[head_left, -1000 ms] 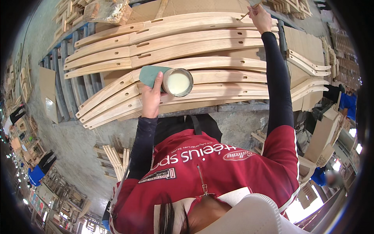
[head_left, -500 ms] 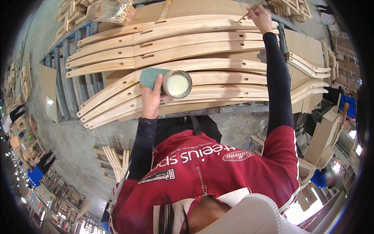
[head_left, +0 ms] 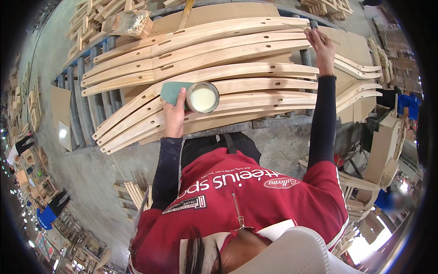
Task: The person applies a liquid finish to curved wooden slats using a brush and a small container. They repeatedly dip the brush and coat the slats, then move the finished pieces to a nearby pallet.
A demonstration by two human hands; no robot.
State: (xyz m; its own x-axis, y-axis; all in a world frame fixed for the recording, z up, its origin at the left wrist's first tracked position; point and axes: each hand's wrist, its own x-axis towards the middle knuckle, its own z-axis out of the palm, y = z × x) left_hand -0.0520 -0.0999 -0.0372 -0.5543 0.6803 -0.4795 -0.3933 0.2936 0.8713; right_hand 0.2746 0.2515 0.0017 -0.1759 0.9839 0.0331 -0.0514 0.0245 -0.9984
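My left hand (head_left: 174, 118) is wrapped round a cup of creamy white liquid (head_left: 203, 98), its thumb up. A flat green piece (head_left: 171, 92) is held with the cup, sticking out to its left. Farther off to the right, my right hand (head_left: 322, 49) pinches a thin wooden stick (head_left: 301, 27); its tip is too fine to make out. The stick is over the right end of the farthest curved wooden slat (head_left: 237, 26). More curved slats (head_left: 255, 86) with oval slots lie side by side in two groups, the nearer one partly below the cup.
Cardboard (head_left: 223, 13) lies under the slats on a roller rack (head_left: 84, 96). A rough wooden block (head_left: 128, 23) sits at the far left, with stacked wooden frames (head_left: 102, 16) behind it. More curved pieces (head_left: 358, 68) lie to the right. People in blue work at both sides.
My right hand has moved right and a little nearer with the stick, to the slat's right end. The cup has shifted slightly left in my left hand's grip. My view has shifted a little.
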